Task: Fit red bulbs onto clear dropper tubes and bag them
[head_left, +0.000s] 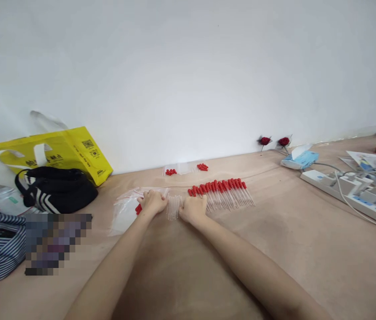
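Between my hands lies a row of clear glass dropper tubes (pixel 173 207) without bulbs. My left hand (pixel 155 202) is at the row's left side with its fingers bent; whatever it grips is hidden. Under and beyond that hand is a clear zip bag (pixel 123 218), with red rubber bulbs (pixel 138 209) showing beside my fingers. My right hand (pixel 193 209) is curled closed at the row's right side, its thumb side against the tubes; what is inside it cannot be seen. Just right of it lie several droppers (pixel 227 193) side by side, red bulbs pointing away from me.
Near the wall, two small groups of red bulbs (pixel 171 172) lie by clear bags (pixel 185 168). At left are a yellow bag (pixel 74 149), a black pouch (pixel 64 189) and a striped bag (pixel 1 249). A power strip (pixel 350 195), cables and a tissue pack (pixel 299 159) lie at right.
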`<state>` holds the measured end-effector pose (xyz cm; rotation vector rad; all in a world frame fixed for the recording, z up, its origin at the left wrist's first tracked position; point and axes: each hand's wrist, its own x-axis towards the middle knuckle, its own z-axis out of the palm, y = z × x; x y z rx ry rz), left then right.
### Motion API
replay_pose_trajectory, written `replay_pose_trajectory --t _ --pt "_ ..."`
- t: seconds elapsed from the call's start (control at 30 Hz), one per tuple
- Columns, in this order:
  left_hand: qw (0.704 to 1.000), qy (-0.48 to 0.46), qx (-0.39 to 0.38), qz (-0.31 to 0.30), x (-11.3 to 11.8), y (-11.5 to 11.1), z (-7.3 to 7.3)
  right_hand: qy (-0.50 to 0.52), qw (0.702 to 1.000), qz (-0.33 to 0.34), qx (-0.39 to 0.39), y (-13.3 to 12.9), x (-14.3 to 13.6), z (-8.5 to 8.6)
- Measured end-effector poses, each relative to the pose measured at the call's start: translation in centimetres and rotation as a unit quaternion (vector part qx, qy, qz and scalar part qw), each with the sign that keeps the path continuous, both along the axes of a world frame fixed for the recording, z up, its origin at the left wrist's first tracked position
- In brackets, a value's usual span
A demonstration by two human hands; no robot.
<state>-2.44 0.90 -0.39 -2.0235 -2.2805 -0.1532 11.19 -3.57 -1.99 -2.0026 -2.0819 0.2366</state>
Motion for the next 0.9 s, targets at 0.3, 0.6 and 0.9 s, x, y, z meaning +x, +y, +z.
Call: replay_pose_trajectory --t 0.3,0.6,0.9 --pt "0.999 -0.011 0.02 -0.042 -5.3 -3.2 1.1 -0.024 0.998 0.043 0.028 -2.0 3.5 0.6" --pt "0.982 -0.097 0.07 -0.145 -4.7 -4.6 -3.1 0.009 0.968 0.084 0.236 -5.9 11.0 -2.3" --pt "0.98 -0.11 0.058 -0.154 -0.5 -4.9 -3.3 0.054 0.949 0.124 0.284 -7.4 13.7 -4.3"
